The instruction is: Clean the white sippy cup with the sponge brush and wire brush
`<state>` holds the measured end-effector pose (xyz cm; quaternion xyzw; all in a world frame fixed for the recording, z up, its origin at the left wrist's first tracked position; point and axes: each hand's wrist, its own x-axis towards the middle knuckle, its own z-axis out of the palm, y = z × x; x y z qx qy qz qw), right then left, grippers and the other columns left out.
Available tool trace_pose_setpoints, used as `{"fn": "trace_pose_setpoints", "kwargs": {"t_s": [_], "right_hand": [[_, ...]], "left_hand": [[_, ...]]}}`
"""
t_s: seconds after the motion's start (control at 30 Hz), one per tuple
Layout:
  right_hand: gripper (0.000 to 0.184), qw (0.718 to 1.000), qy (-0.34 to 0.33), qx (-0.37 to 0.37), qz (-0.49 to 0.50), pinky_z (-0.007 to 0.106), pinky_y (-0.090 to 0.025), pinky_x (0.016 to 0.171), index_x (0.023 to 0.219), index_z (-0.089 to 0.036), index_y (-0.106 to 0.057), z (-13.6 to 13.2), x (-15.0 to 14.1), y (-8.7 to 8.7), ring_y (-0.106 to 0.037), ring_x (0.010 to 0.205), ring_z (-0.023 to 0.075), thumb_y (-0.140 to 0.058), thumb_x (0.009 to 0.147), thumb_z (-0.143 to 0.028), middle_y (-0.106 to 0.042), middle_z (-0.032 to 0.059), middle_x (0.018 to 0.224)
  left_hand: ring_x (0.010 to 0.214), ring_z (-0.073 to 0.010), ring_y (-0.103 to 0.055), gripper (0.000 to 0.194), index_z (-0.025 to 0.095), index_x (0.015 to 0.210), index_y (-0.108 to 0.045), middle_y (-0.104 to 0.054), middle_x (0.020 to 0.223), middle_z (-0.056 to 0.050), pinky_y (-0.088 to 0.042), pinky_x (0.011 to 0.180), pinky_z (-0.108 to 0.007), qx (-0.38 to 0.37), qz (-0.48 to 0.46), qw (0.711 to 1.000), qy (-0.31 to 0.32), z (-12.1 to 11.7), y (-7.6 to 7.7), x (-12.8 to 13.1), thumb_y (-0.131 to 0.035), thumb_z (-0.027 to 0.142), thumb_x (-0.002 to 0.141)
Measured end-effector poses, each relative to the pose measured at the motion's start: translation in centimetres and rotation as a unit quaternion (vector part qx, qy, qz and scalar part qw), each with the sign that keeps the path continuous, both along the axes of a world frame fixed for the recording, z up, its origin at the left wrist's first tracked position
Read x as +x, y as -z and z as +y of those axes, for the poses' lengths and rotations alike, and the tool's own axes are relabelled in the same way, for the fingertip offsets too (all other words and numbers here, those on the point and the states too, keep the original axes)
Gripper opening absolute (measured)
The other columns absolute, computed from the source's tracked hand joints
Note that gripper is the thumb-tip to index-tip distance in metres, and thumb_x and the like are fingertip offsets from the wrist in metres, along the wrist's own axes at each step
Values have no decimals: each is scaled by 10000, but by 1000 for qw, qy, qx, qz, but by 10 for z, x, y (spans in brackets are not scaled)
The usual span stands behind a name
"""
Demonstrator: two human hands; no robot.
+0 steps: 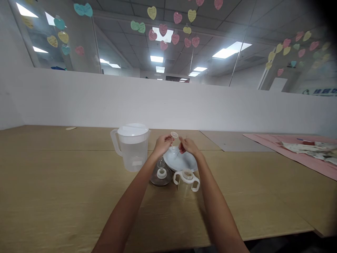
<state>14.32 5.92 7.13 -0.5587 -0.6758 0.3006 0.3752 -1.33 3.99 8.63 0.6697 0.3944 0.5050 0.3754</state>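
Above a white bowl [188, 162], my left hand [163, 143] pinches a small round translucent piece with a pale rim [174, 134], perhaps a bottle nipple. My right hand [187, 145] is closed close beside it, fingers bent. A thin pale line shows below that hand over the bowl, too fine to name. Nearer to me stands a clear baby bottle [185, 186] with two white handles. Left of it, a dark metal tray [157, 182] carries a white ring-shaped collar [161, 173] with a clear dome-like part [160, 163].
A lidded plastic pitcher [134, 154] holding clear liquid stands left of my left hand. At the far right, cloths [305, 147] lie on a pink sheet [279, 147]. A small flat pale piece [71, 128] rests at the back left. A white wall [131, 102] rises behind the table.
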Motion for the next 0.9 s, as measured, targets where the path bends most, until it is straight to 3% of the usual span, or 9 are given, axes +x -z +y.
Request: {"fn": "trace_pose_setpoints", "kwargs": {"t_s": [0.07,0.17,0.23,0.3,0.43,0.6,0.77,0.9], "right_hand": [[647,989,91,103,48,190,-432,452,449,-141,-503,-9,4,-16,-497,343,78,-230,805,-607,-528,33,395],[664,931,208,251,163,198,-395,386,426,-168,-460,-35,7,-44,-467,322,84,-189,771,-666,-503,27,379],[658,888,232,322,233,197,-367,354,418,-184,-421,-54,4,-61,-461,330,84,-154,772,-669,-495,23,384],[656,872,213,353,264,197,-333,323,402,-192,-385,-69,-3,-71,-440,317,78,-131,772,-671,-483,18,386],[656,891,172,346,239,198,-341,339,377,-195,-368,-74,-16,-74,-418,306,69,-141,779,-661,-462,12,369],[647,895,183,372,167,202,-389,430,359,-192,-387,-63,-20,-65,-450,342,75,-191,804,-620,-434,0,346],[647,897,182,386,120,202,-392,471,365,-190,-408,-64,-19,-64,-476,379,82,-185,824,-589,-451,3,362],[634,915,141,372,64,194,-379,488,365,-184,-428,-60,-21,-59,-473,391,78,-232,830,-569,-443,-2,357]], "left_hand": [[694,-125,-563,243,107,899,-621,-641,835,-69,-445,621,-221,9,32,999,-5,0,3,2,-470,218,744],[723,-140,-561,221,116,840,-634,-643,820,-54,-429,649,-228,25,85,996,-4,-1,6,4,-459,200,735],[744,-147,-553,200,120,783,-632,-638,793,-43,-417,661,-228,42,103,994,9,-3,7,5,-454,185,721],[740,-148,-542,191,117,750,-624,-627,760,-35,-406,665,-230,52,100,993,32,-5,6,6,-448,179,710],[686,-127,-513,174,114,737,-599,-588,707,-9,-386,639,-218,40,74,994,73,-12,2,7,-440,161,684],[680,-121,-497,146,118,744,-565,-547,685,2,-382,634,-222,24,57,993,105,-18,-5,8,-455,202,697],[647,-110,-487,146,122,703,-566,-527,649,2,-385,639,-227,23,50,991,121,-23,-9,9,-474,235,712],[592,-91,-455,149,123,701,-588,-494,596,14,-366,592,-210,14,31,994,100,-30,-13,13,-451,182,708]]}}
